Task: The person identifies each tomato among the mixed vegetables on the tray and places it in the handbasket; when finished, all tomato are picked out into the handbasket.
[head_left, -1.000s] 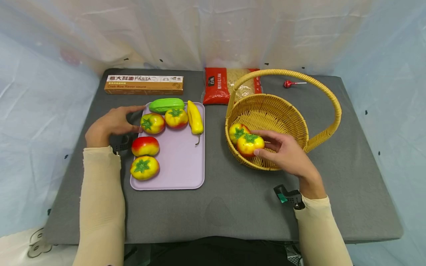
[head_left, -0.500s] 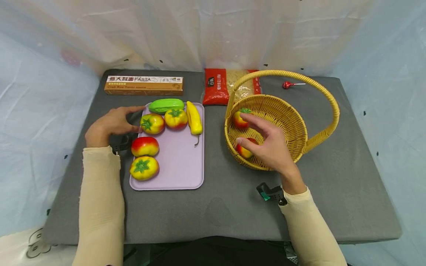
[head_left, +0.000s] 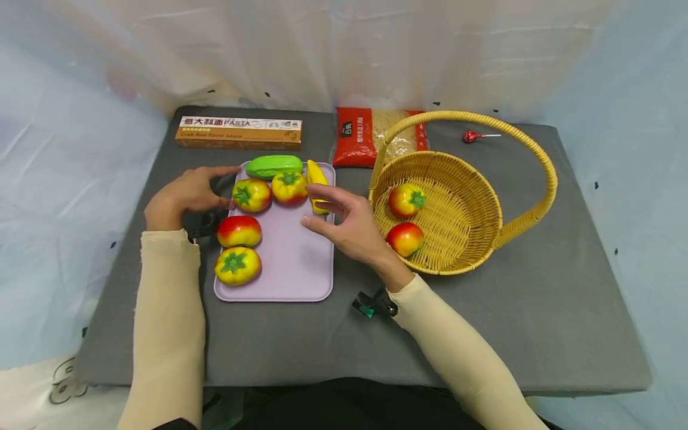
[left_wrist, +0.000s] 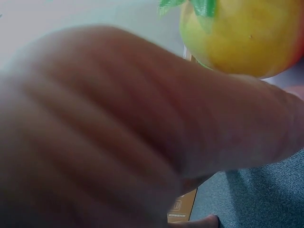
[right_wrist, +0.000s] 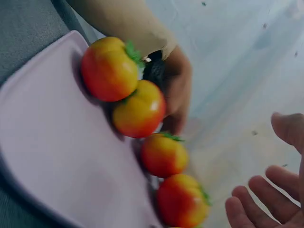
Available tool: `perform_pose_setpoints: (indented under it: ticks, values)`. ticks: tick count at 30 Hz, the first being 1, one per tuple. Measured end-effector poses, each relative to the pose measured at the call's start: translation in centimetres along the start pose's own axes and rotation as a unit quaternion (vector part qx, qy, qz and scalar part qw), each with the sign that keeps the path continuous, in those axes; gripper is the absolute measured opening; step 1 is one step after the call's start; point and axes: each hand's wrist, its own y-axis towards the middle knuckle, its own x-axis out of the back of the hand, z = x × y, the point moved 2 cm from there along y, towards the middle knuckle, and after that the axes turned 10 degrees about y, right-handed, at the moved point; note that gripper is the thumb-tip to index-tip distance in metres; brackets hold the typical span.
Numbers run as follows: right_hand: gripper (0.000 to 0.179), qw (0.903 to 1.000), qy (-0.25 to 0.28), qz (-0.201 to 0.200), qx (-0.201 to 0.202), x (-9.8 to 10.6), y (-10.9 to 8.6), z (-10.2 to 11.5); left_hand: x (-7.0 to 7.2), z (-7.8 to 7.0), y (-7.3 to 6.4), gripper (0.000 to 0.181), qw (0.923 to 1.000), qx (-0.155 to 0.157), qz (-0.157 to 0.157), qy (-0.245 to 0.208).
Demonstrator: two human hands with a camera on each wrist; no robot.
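Looking down from head height, we see a person's two bare hands above a grey tabletop [head_left: 301,346], with a pale lilac tray [head_left: 292,263] on the left and a round wicker basket [head_left: 454,218] on the right. The right hand [head_left: 352,233] hangs over the tray's right edge with an empty grip: thumb and fingers stand apart, and the gap between them faces left. We find the nearest fruit [head_left: 289,189] on the tray, left of that gap and slightly toward the far side. It is rounded, red and yellow with a green leafy cap, so we make out no strong long axis. Partly hidden behind the right hand's fingers is a yellow pepper [head_left: 316,173], its long axis running far to near along the tray's right edge; we cannot tell whether they touch. Any move toward that fruit, we judge, turns on this leftward line past the pepper, and the right hand is the nearer one. The left hand [head_left: 185,194] is at the tray's left edge, thumb and forefinger spread, gripping nothing we can see, beside another fruit [head_left: 251,195]. Two more fruits [head_left: 238,266] line that edge, and two basket fruits [head_left: 405,239] sit inside the wicker.
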Motion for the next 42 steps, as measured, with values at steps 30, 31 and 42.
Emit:
perform_pose_setpoints:
  ticks: [30, 31, 42]
  values:
    - [0.065, 0.9264, -0.367, -0.005, -0.086, -3.8, 6.5, -4.6, -0.4, 0.0, 0.1, 0.09, 0.9998, -0.015, -0.013, 0.002]
    - [0.066, 0.9276, -0.363, -0.005, -0.086, -3.7, 6.4, -4.6, -0.4, 0.0, 0.1, 0.091, 0.9998, -0.015, -0.013, 0.003]
    - [0.066, 0.9784, -0.201, -0.022, -0.045, -2.6, 3.1, -0.3, -0.5, 0.2, 0.5, 0.092, 0.9997, -0.014, -0.017, 0.009]
